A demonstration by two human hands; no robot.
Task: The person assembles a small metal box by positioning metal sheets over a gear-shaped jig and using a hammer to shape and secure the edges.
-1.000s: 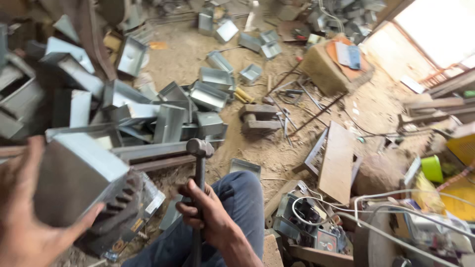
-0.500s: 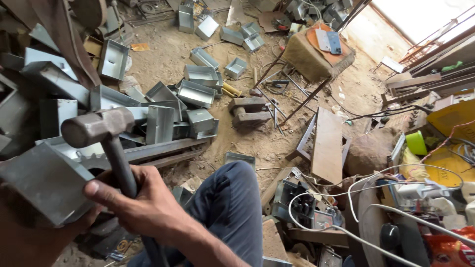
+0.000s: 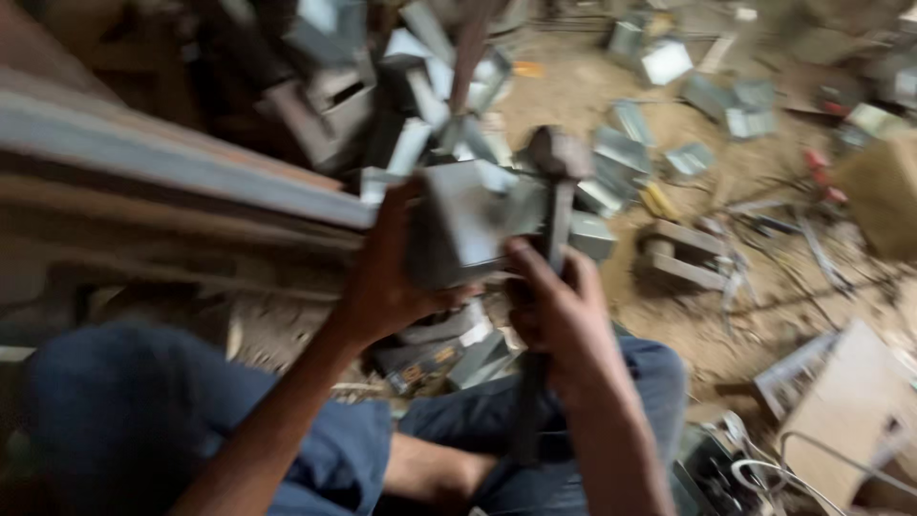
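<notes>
A person is sitting on a dirt workshop floor, seen from above through a blurred, moving view. The left hand [image 3: 387, 277] is gripping a folded grey sheet-metal box piece [image 3: 458, 225], with the thumb reaching up along its left edge and the fingers curled under its lower side. The box piece is being held up in front of the person, above the knees, right beside the hammer.

The right hand [image 3: 559, 311] is clenching the dark handle of a hammer with a worn grey metal head [image 3: 559, 158]. The handle is standing almost upright, passing down through the fist towards the lap, and the head is sitting above the right edge of the box piece — whether the 2 are touching cannot be told through the blur.

Both legs are wearing blue denim trousers [image 3: 315, 449], filling the lower part of the view. A long grey metal beam [image 3: 172, 158] is running across the left side, from the far left edge towards the left hand.

Beyond the hands, many similar folded grey metal pieces [image 3: 630, 124] are lying scattered over the sandy brown floor [image 3: 764, 287]. A small block-shaped metal stand [image 3: 683, 258] is resting on the dirt to the right of the hammer. At the lower right, a flat pale board [image 3: 845, 411] is lying beside loose white cables [image 3: 764, 473].
</notes>
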